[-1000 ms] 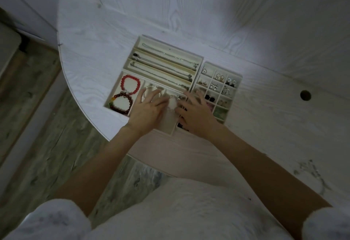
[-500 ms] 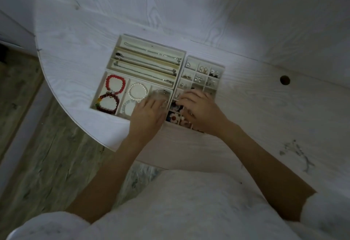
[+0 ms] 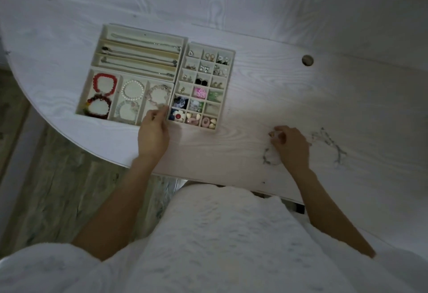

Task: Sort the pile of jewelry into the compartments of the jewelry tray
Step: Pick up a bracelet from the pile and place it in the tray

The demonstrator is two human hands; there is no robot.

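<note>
Head view: jewelry tray lies on the left part of a white wood-grain table, its cream compartments mostly filled. Long chains lie in the far slots, a red bead bracelet and a dark bead bracelet share the near-left compartment, and a pearl bracelet sits in the next one. A pale stone bracelet lies in the near-right bracelet compartment. Just beside these, a grid tray holds earrings and small charms in its little squares.

The left hand rests at the near edge of the bracelet section, its fingertips curled together at the pale stone bracelet's near end; whether they actually pinch it cannot be told. The right hand is well apart, on the table to the right, fingers curled round a small gold-toned piece. A loose bracelet lies just beside that hand, and more loose jewelry lies beyond it to the right.
</note>
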